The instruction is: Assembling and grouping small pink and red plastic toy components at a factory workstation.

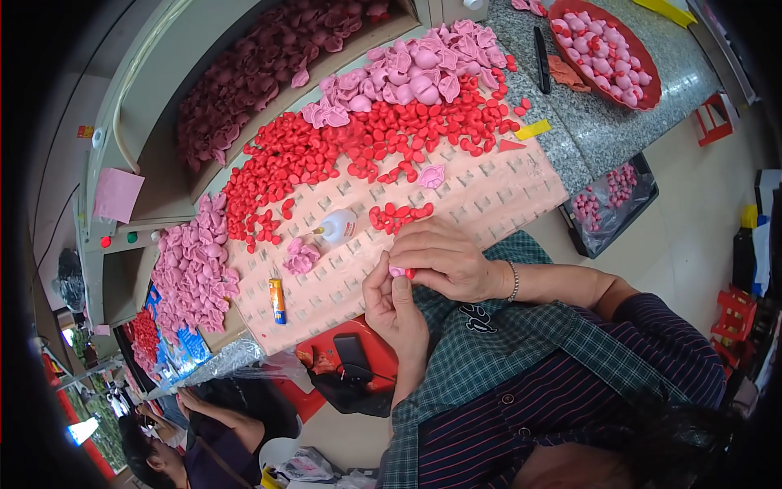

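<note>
Both my hands meet at the near edge of the work surface, around a small pink piece with a red part (pixel 399 271). My left hand (pixel 394 314) pinches it between thumb and fingertips. From the other side, the fingers of my right hand (pixel 444 259) close on the same piece and partly cover it. Just beyond my fingers lies a small group of red bean-shaped pieces (pixel 399 217). A single pink petal-like piece (pixel 431 176) sits farther back. To the left are a squeeze bottle with a nozzle (pixel 337 226), a little pink cluster (pixel 301 256) and an orange-and-blue tube (pixel 278 301).
A broad heap of red pieces (pixel 326 147) spreads across the patterned mat (pixel 481 196), with pink shells (pixel 415 69) behind and more pink shells (pixel 191 273) at left. A red bowl (pixel 652 96) of pink pieces stands far right. Another person (pixel 220 440) sits at lower left.
</note>
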A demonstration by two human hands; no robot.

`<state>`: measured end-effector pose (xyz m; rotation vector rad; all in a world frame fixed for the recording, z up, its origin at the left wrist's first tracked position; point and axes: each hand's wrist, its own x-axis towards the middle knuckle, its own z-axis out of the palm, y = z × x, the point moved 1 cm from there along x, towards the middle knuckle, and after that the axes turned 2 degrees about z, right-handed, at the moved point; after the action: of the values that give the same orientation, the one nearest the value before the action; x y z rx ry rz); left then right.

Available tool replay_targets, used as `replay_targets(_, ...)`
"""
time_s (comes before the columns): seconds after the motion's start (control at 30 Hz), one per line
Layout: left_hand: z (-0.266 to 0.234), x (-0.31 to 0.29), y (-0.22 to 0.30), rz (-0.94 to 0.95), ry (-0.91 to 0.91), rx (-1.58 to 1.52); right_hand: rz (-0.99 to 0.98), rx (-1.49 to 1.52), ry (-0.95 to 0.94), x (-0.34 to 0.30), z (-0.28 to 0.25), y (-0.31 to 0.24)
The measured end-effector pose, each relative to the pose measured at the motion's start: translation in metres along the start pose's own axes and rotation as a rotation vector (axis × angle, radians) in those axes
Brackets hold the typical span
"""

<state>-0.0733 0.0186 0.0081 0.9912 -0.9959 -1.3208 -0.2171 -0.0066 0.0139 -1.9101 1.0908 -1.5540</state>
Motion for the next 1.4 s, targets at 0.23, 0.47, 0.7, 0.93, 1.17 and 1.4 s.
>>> replay_targets(0.23,0.0028,-0.0016,-0.0035,0.054,0.065,0.027,-0.002,-0.027,-0.03,-0.0031,0.0024,0.0016)
replay_targets(0.47,0.0033,-0.0017,-0.0046,0.061,0.081,0.053,0.002,-0.028,-0.041,-0.0029,0.001,0.0027)
replay_targets(0.7,0.0037,-0.0018,-0.0025,0.057,0.083,0.075,0.016,-0.008,-0.028,-0.0031,0.0013,0.0033)
replay_targets(0.93,0.0016,-0.003,-0.0027,0.039,0.079,0.108,0.017,0.005,-0.04,-0.0018,-0.0008,0.0023)
replay_targets(1.17,-0.0012,-0.005,-0.0036,0.029,0.068,0.141,0.018,0.018,-0.033,-0.0031,-0.0003,0.0034)
replay_targets(1.4,0.0,-0.0041,-0.0041,0.038,0.082,0.116,0.012,0.027,-0.025,-0.0038,0.0,0.0042)
